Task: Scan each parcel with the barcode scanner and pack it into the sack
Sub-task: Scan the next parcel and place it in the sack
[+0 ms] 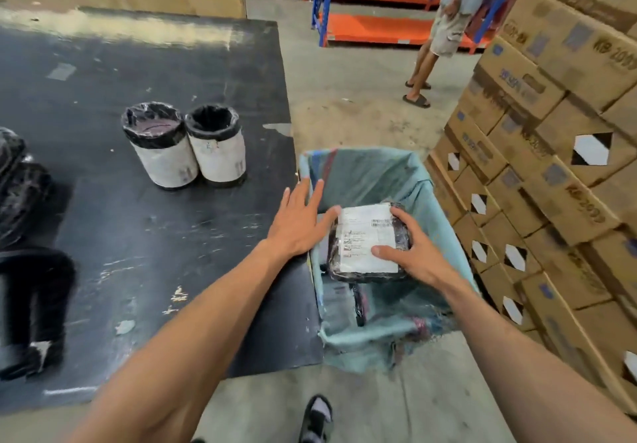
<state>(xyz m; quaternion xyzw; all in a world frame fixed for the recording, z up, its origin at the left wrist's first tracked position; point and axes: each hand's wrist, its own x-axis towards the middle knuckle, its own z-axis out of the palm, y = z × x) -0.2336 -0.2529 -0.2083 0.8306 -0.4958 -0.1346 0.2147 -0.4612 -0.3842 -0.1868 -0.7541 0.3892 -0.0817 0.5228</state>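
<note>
Fingers [396,215] of right hand [418,253] curling round black-wrapped parcel [365,242], holding it over open mouth of teal sack [424,187]; left hand [300,222] spread flat, touching parcel's edge. Lowering level, releasing low, keeping label upward. Beyond, on table [138,253]: two lined tubs [186,146].

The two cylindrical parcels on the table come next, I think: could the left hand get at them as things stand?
Probably yes. The left hand is open and holds nothing, and bare table lies between it and the cylindrical parcels.
</note>
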